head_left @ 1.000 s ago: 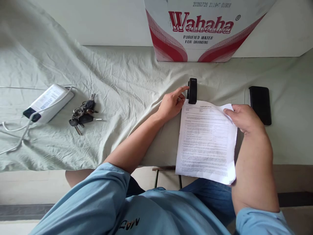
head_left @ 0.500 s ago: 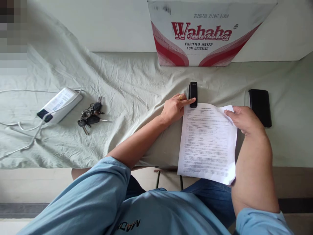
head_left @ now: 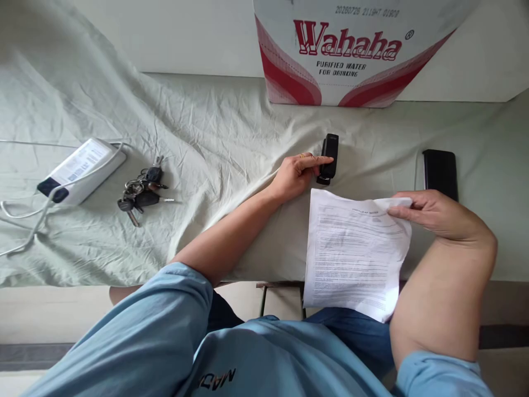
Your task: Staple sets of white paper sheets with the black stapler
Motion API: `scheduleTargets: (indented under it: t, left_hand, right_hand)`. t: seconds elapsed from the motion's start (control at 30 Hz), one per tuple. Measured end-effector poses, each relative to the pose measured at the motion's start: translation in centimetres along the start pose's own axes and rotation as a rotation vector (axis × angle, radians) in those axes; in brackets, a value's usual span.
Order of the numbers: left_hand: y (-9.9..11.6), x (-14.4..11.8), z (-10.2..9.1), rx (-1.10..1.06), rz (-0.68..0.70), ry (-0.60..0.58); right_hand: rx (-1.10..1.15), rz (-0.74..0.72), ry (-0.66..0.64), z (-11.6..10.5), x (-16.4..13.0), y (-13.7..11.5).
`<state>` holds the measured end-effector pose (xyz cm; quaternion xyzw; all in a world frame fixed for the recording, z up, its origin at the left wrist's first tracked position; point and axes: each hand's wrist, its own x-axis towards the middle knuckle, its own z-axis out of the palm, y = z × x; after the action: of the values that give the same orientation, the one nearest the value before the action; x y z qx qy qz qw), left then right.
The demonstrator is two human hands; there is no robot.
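While the left hand (head_left: pixel 298 175) rests on the pale green cloth (head_left: pixel 215 138), its forefinger lies stretched out against the side of a small black stapler (head_left: pixel 329 157); the other fingers are loosely curled, and whether the thumb has a hold on the stapler from beneath I cannot tell. The stapler sits on the cloth, slightly tilted, just beyond the top left corner of a sheaf of printed papers (head_left: pixel 355 251) and apart from it. The right hand (head_left: pixel 436 215) pinches the top right corner of those papers between thumb and fingers, lifting that corner off the cloth so the sheets curl; the lower end hangs over the table's front edge above the person's jeans. Just past the right hand a black phone (head_left: pixel 440 172) lies flat on the cloth. Behind the stapler, against the wall, stands a white and red carton (head_left: pixel 351 55) printed "Wahaha". Well off to the left a bunch of keys (head_left: pixel 140 190) lies on the wrinkled cloth, and just beside it a white power bank (head_left: pixel 78 170) with a white cable (head_left: pixel 25 220) trailing from it.
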<state>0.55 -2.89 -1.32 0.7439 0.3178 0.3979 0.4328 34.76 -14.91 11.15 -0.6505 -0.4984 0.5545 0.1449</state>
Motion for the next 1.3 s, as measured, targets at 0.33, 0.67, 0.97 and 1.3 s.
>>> scheduleTargets:
  t: [0.33, 0.67, 0.97, 1.3]
  left_hand:
    - [3.2, 0.5, -0.5, -0.449, -0.328, 0.116]
    - [2.3, 0.5, -1.0, -0.320, -0.313, 0.025]
    - [3.4, 0.5, -1.1, -0.371, -0.320, 0.010]
    - [3.5, 0.4, -1.2, -0.354, -0.350, 0.019]
  right_hand:
    - [0.319, -0.130, 0.526, 2.3, 3.9, -0.2]
    - [0.385, -0.092, 0.598, 2.1, 4.3, 0.4]
    - [0.373, -0.092, 0.652, 2.0, 3.7, -0.2]
    - [0.325, -0.099, 0.599, 1.8, 3.3, 0.0]
